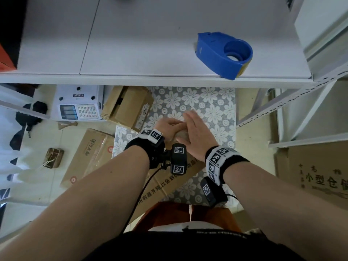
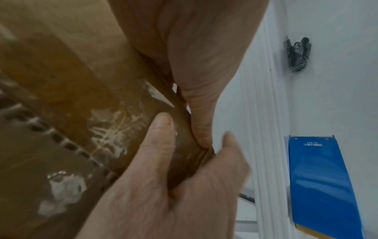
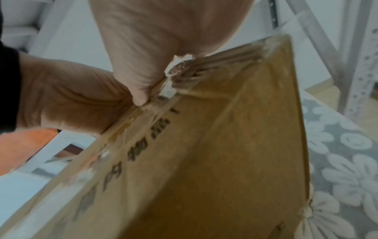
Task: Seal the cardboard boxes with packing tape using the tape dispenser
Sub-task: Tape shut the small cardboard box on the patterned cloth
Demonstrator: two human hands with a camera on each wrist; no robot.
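Standing over a low surface under a flowered cloth (image 1: 212,112), the person works both hands at the far end of a flattened cardboard box (image 1: 165,181) printed with black characters. Head view: left hand (image 1: 167,127) curled at the box's far corner; right hand (image 1: 195,132) laid over it with fingers fairly straight. Blue tape dispenser (image 1: 224,53) lies on the white shelf (image 1: 131,44) above, near its front right corner, well apart from both hands. Further boxes sit left of the cloth: one open box (image 1: 128,106), contents not visible, and one closed box (image 1: 88,157) on the floor. A white scale (image 1: 79,104) stands beside them.

Left wrist view: left-hand fingers (image 2: 159,145) pinch the taped brown edge; the dispenser shows blue at right.

Right wrist view: right hand's fingertips (image 3: 141,90) press the torn, taped corner; the left hand grips that edge alongside.
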